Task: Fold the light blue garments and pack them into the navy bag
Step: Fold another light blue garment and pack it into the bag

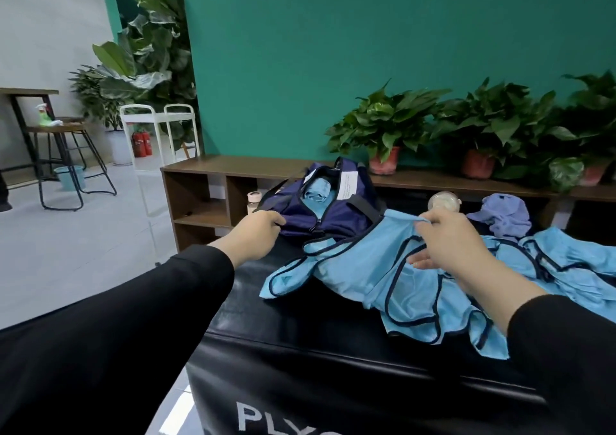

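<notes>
Garments lie unfolded on the table; right hand pinches one's top edge to lift it. Left hand grips the bag edge, probably steadying it open; one garment is already inside.

I see a dark navy bag with a white label. Something light blue sits inside it. The garments on the black box are light blue with dark navy trim along the edges. The box has white letters. A purple-blue cloth lies behind. My sleeves are black. The wall is teal green, the shelf is brown, and the plants are green in red pots.
</notes>
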